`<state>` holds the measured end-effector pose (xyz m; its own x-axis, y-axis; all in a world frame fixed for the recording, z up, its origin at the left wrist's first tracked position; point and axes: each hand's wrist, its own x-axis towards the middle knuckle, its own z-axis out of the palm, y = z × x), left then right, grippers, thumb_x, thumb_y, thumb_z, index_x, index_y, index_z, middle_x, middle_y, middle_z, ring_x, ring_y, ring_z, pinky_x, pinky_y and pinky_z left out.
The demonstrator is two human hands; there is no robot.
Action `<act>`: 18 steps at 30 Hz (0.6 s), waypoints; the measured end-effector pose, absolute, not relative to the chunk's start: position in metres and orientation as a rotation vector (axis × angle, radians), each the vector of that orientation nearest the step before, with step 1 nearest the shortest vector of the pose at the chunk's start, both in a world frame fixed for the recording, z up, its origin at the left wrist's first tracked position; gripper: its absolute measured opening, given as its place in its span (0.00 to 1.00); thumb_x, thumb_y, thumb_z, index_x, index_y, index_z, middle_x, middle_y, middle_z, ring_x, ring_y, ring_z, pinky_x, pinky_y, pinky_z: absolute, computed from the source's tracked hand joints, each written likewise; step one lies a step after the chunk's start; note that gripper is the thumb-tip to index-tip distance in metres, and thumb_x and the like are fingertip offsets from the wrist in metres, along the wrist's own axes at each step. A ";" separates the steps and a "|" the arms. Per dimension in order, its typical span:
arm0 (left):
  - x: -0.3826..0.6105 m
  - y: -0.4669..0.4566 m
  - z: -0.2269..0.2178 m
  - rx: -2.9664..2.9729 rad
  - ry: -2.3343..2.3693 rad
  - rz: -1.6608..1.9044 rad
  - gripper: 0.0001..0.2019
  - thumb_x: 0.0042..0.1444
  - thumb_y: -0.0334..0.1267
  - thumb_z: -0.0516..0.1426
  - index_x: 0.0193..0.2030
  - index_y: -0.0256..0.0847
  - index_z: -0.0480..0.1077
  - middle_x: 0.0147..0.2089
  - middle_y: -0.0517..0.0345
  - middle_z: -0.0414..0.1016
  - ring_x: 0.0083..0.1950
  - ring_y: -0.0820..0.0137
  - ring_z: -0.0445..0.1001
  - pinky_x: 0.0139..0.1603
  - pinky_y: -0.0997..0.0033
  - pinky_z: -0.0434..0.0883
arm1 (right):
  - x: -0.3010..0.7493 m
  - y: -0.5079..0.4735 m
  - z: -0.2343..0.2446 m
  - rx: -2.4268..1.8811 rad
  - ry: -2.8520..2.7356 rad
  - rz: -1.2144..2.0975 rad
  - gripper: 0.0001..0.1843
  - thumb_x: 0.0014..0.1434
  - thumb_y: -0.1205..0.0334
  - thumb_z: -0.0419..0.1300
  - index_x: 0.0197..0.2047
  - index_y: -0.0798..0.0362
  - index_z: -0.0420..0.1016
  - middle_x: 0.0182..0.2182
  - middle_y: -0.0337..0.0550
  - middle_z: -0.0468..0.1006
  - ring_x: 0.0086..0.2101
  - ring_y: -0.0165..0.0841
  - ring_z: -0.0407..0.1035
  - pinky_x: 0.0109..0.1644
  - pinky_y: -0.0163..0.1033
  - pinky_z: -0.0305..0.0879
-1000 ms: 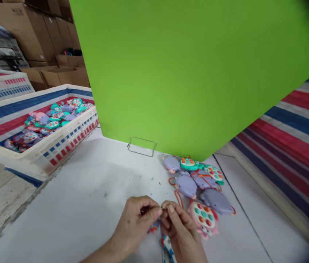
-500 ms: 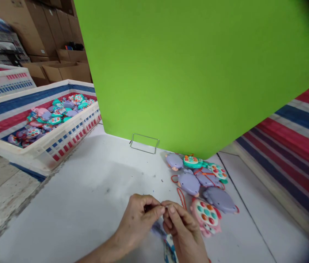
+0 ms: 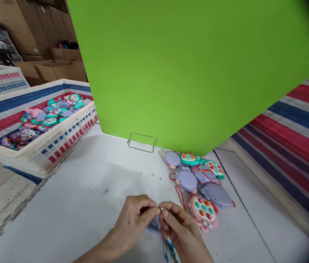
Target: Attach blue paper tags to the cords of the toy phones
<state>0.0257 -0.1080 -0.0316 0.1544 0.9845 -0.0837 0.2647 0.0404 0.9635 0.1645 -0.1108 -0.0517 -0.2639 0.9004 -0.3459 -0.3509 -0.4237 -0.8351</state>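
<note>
Purple plastic, seemingly part of a toy [image 3: 153, 225], shows on the white table [image 3: 94, 204] behind the fingers, mostly hidden. Both pinches are closed: the right hand [image 3: 182, 226] appears to grip a tiny pale piece [image 3: 161, 209] between thumb and forefinger; whether the left hand [image 3: 134, 219], pinched tip to tip against it, grips that piece too, I cannot tell. Fine two-handed fingertip work seems to be the step in hand; next probably calls for steady, closely aligned pinches, clear of the pink toy [image 3: 204, 212] nearby.
</note>
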 end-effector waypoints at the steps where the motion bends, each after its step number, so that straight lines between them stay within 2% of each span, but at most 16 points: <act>1: 0.024 -0.108 -0.031 1.470 1.308 0.888 0.12 0.52 0.36 0.53 0.22 0.34 0.72 0.20 0.60 0.66 0.22 0.76 0.61 0.22 0.79 0.57 | 0.165 -0.111 -0.051 -1.080 -0.826 1.824 0.13 0.46 0.54 0.65 0.26 0.57 0.73 0.15 0.31 0.62 0.18 0.22 0.54 0.21 0.28 0.53; 5: 0.020 -0.111 -0.031 1.676 1.283 0.831 0.14 0.56 0.36 0.51 0.24 0.36 0.72 0.22 0.59 0.67 0.25 0.75 0.64 0.26 0.79 0.58 | 0.167 -0.111 -0.047 -1.115 -0.917 1.886 0.17 0.48 0.53 0.63 0.19 0.56 0.65 0.13 0.30 0.58 0.16 0.21 0.49 0.19 0.28 0.52; 9: 0.017 -0.115 -0.033 1.827 1.189 0.771 0.15 0.57 0.35 0.50 0.24 0.37 0.72 0.22 0.59 0.68 0.25 0.75 0.64 0.27 0.79 0.58 | 0.169 -0.114 -0.045 -1.052 -0.820 2.104 0.19 0.43 0.52 0.65 0.18 0.55 0.62 0.12 0.27 0.55 0.14 0.19 0.45 0.15 0.27 0.48; 13: 0.014 -0.117 -0.034 1.838 1.134 0.759 0.14 0.57 0.36 0.50 0.26 0.37 0.74 0.22 0.58 0.70 0.25 0.74 0.65 0.28 0.79 0.60 | 0.170 -0.117 -0.049 -1.087 -0.781 2.164 0.20 0.41 0.51 0.66 0.17 0.54 0.60 0.11 0.27 0.56 0.13 0.18 0.45 0.14 0.26 0.44; 18: 0.015 -0.124 -0.035 1.624 1.176 0.787 0.11 0.54 0.35 0.53 0.29 0.36 0.76 0.25 0.54 0.73 0.27 0.73 0.69 0.30 0.79 0.62 | 0.171 -0.118 -0.054 -1.263 -1.129 2.035 0.24 0.39 0.42 0.63 0.15 0.53 0.61 0.10 0.30 0.58 0.12 0.20 0.49 0.14 0.29 0.47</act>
